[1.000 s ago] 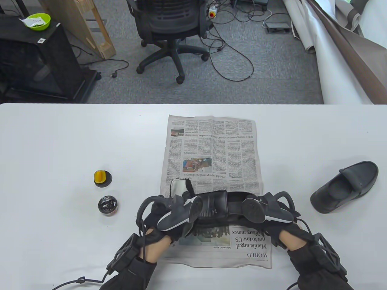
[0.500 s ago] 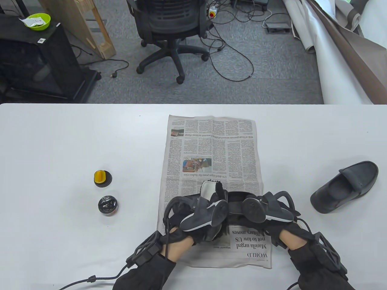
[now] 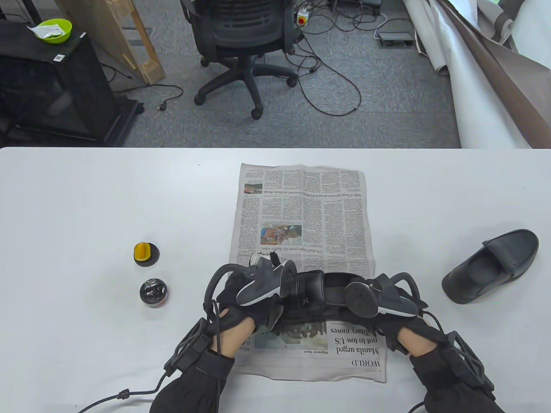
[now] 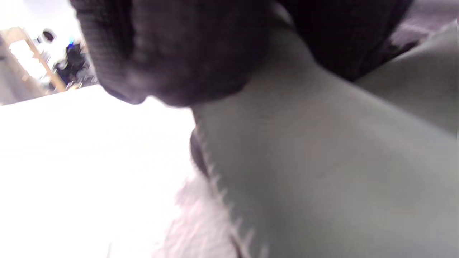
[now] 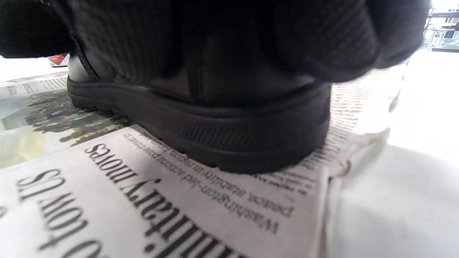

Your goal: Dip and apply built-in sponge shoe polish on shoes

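Beyond your desk (image 3: 86, 193) an office chair (image 3: 245, 38) stands on the grey carpet (image 3: 387, 107), with cables (image 3: 331, 81) trailing beside it. At far left you have a black cabinet (image 3: 51, 94) carrying a green bowl (image 3: 54, 30), and a wooden frame (image 3: 125, 38) leans just beside it. Rolled sheets (image 3: 486, 64) lie at far right.

Beyond my white table (image 3: 86, 193) I see grey carpet (image 3: 387, 120), a black office chair (image 3: 241, 38), loose cables (image 3: 331, 81), a wooden frame (image 3: 125, 38), a black cabinet (image 3: 51, 86) carrying a green bowl (image 3: 54, 30), and draped sheets (image 3: 495, 73) at right.
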Available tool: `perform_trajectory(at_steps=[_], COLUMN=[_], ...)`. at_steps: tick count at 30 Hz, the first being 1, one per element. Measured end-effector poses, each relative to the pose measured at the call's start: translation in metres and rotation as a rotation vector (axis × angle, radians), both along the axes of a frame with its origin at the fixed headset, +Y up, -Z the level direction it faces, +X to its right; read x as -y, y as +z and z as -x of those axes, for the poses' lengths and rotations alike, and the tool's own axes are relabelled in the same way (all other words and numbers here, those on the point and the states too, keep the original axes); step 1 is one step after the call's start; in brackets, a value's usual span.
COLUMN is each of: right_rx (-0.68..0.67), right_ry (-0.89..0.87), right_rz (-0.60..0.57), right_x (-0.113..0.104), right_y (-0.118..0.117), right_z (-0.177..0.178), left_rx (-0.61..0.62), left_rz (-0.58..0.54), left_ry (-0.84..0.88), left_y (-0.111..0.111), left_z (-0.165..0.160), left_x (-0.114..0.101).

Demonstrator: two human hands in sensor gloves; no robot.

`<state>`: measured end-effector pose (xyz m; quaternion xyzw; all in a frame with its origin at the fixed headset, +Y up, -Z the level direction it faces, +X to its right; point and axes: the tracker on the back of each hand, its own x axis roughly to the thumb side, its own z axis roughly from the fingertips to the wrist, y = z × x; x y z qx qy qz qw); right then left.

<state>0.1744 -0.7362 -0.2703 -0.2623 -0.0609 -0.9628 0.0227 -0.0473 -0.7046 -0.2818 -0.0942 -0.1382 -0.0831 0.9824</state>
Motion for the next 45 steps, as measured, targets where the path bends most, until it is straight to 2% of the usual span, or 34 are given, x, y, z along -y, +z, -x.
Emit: perform_trajectory(at_steps=[3, 5, 9, 13, 22, 25, 28, 30, 33, 34, 35, 38, 41, 45], right_rx=[0.001, 0.002, -0.002, -0.005, -0.001, -0.001, -0.002, -0.002, -0.002, -0.002, -0.001, -0.001, -0.003, -0.003], right_ry=[-0.002, 0.001, 0.000, -0.002, 0.000, -0.002, -0.002, -0.003, -0.003, -0.003, -0.003, -0.003, -0.004, -0.004], right_rz=[-0.004, -0.006, -0.002, 0.000, -0.002, -0.001, 0.000, -0.001, -0.001, -0.002, -0.003, -0.003, -0.001, 0.000], right_x=[0.000, 0.000, 0.000, 0.000, 0.000, 0.000, 0.000, 0.000, 0.000, 0.000, 0.000, 0.000, 0.000, 0.000], right_y=[0.000, 0.000, 0.000, 0.000, 0.000, 0.000, 0.000, 0.000, 0.000, 0.000, 0.000, 0.000, 0.000, 0.000], right_z=[0.000, 0.000, 0.000, 0.000, 0.000, 0.000, 0.000, 0.000, 0.000, 0.000, 0.000, 0.000, 0.000, 0.000], left_rx=[0.050, 0.047, 0.055, 0.021, -0.139, -0.190, -0.173, -0.103, 0.015, 0.027, 0.024, 0.037, -0.012, -0.053], left_rz=[0.024, 0.042, 0.065, 0.100, 0.248, 0.205, 0.056, 0.024, 0.105, 0.143, 0.167, 0.210, 0.262, 0.241], left_ry=[0.217, 0.277, 0.202, 0.137, -0.009, -0.141, -0.172, -0.024, 0.298, 0.343, 0.333, 0.156, 0.225, 0.022], left_y=[-0.002, -0.007, -0.016, -0.021, -0.041, -0.048, -0.050, -0.046, -0.042, -0.042, -0.042, -0.044, -0.046, -0.048], left_z=[-0.017, -0.027, -0.039, -0.034, 0.007, 0.015, 0.011, 0.003, -0.017, -0.025, -0.029, -0.037, -0.029, -0.008], left_x=[-0.006, -0.009, -0.003, -0.001, 0.007, 0.001, -0.009, -0.016, -0.019, -0.018, -0.015, -0.003, 0.000, 0.004])
